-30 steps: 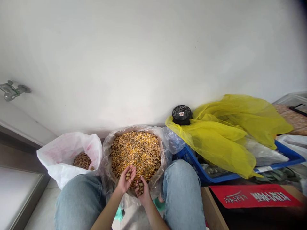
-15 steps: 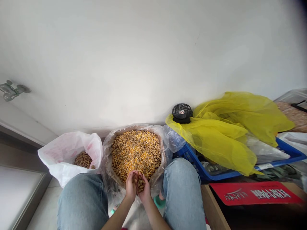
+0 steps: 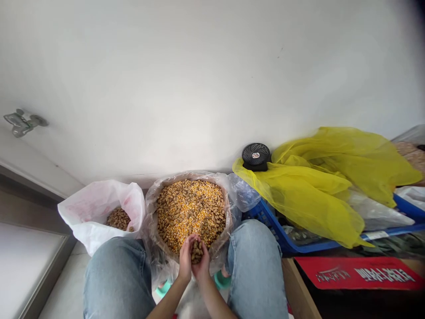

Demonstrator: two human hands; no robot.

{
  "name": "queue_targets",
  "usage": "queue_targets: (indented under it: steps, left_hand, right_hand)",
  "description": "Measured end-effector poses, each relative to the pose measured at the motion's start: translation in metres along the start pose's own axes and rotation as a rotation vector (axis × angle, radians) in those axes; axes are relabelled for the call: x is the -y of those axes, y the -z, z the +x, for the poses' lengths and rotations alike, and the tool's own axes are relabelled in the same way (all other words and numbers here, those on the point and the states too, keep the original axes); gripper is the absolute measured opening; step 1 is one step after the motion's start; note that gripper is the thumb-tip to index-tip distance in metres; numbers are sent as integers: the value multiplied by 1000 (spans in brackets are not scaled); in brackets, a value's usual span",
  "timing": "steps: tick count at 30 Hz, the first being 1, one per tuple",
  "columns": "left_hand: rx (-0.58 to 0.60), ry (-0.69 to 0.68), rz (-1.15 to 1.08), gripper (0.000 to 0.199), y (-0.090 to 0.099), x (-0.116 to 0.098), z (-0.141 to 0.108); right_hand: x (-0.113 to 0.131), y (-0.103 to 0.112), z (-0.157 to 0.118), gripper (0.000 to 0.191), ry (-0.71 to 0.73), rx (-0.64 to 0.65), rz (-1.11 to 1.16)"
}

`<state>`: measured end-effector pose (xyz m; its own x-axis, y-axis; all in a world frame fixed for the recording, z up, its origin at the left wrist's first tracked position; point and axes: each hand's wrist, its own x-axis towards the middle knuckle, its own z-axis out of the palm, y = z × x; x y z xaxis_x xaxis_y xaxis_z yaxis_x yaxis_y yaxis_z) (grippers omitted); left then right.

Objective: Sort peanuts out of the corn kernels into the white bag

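My left hand (image 3: 185, 258) and my right hand (image 3: 203, 264) are cupped together, side by side, around a pile of unshelled peanuts (image 3: 196, 251). They are over the near edge of a wide round container lined with a clear plastic bag (image 3: 151, 195). Inside it lies a mix of yellow corn kernels and peanuts (image 3: 189, 208). Left of this container, a white woven sack (image 3: 83, 210) stands with its mouth spread, and more peanuts (image 3: 118, 218) show at its bottom.
My knees flank the lined container. To the right, yellow mesh cloth (image 3: 308, 186) drapes over a blue plastic basket (image 3: 308, 246). A small black fan (image 3: 255, 156) stands by the white wall. A cardboard box (image 3: 300, 288) with a red printed flap (image 3: 358, 272) is at lower right. A tap (image 3: 25, 122) juts out at left.
My cupped hands have shifted slightly right and up, still together, and the peanuts in them show more clearly. The whole view has moved a little.
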<state>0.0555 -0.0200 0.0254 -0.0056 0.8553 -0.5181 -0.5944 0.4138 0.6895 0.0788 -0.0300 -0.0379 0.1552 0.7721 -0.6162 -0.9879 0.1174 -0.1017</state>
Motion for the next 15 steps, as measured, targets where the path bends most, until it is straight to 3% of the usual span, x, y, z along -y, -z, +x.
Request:
queue_targets:
  steps: [2,5,10,15]
  left_hand:
    - [12,-15,-21,21,4,-12,2]
    - [-66,25,-81,19,12,-24,5]
    - [-212,121,-188,20,20,-20,7]
    - [-123,149,-155,23,19,-13,6]
  right_hand:
    - [1,-4,-2,8,-16,1,18]
    - [3,-11,-9,6,-40,-23,55]
    - [2,-18,-19,11,-71,-54,76]
    - [3,-7,-18,8,-34,-83,-76]
